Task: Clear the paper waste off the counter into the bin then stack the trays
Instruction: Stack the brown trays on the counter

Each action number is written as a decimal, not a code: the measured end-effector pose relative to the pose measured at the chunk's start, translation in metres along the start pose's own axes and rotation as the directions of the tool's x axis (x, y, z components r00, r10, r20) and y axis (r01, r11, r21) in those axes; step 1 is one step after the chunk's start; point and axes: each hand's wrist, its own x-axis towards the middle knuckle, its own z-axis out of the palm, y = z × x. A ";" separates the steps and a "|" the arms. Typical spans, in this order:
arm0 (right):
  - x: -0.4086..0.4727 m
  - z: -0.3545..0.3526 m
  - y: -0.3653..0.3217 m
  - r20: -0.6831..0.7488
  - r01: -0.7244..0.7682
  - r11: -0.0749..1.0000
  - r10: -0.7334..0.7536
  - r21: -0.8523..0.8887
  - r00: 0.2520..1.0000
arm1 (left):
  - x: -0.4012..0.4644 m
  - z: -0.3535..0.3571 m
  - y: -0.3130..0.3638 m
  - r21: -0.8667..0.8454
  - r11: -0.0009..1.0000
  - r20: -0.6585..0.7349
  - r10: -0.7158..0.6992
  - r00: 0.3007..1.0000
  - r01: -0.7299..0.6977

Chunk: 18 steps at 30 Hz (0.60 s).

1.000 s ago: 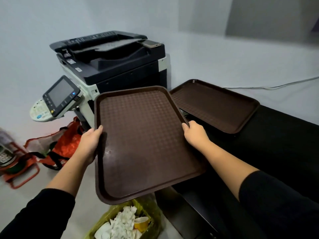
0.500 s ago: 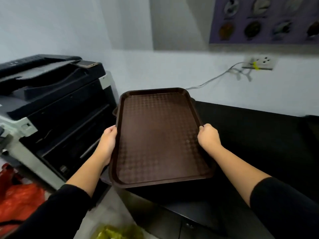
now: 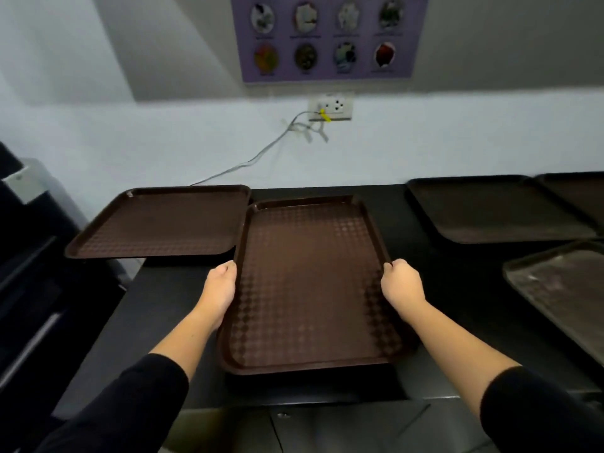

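I hold a brown tray lengthwise over the black counter, in the middle of the view. My left hand grips its left rim and my right hand grips its right rim. A second brown tray lies to the left, its left end sticking out past the counter's edge. The two trays almost touch at the held tray's far left corner. The bin is out of view.
Two more dark trays lie at the back right, and a paler worn tray sits at the right edge. A black printer stands left of the counter. A wall socket with a cable is on the wall behind.
I turned right, away from the printer and bin, and carried the tray over the counter. It now sits lower, beside the other brown tray. Both hands keep their grip.
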 end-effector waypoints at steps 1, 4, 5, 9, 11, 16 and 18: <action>-0.001 -0.004 0.007 -0.009 -0.025 1.000 0.025 -0.007 1.000 | 0.000 0.009 -0.001 -0.004 1.000 0.002 0.001 1.000 -0.001; 0.000 -0.009 0.021 -0.015 -0.076 0.997 0.075 -0.026 0.997 | 0.005 0.029 -0.008 -0.022 1.000 0.006 0.017 1.000 -0.017; -0.001 -0.009 0.024 -0.012 -0.087 0.996 0.087 -0.031 0.996 | 0.004 0.033 -0.010 -0.029 0.999 0.004 0.026 1.000 -0.026; -0.005 -0.004 0.033 0.011 -0.104 0.994 0.105 -0.044 0.994 | 0.003 0.037 -0.022 -0.003 1.000 -0.035 0.015 0.999 -0.015; -0.006 -0.001 0.035 0.024 -0.100 0.993 0.101 -0.058 0.995 | 0.006 0.033 -0.029 0.029 0.999 -0.044 0.025 0.999 -0.024; -0.008 0.005 0.035 0.046 -0.061 0.990 0.068 -0.124 0.997 | 0.011 0.027 -0.040 0.202 0.979 -0.095 0.051 0.994 -0.031; -0.008 0.004 0.035 0.068 -0.072 0.984 0.084 -0.165 0.994 | 0.017 0.025 -0.048 0.239 0.971 -0.089 0.047 0.995 -0.025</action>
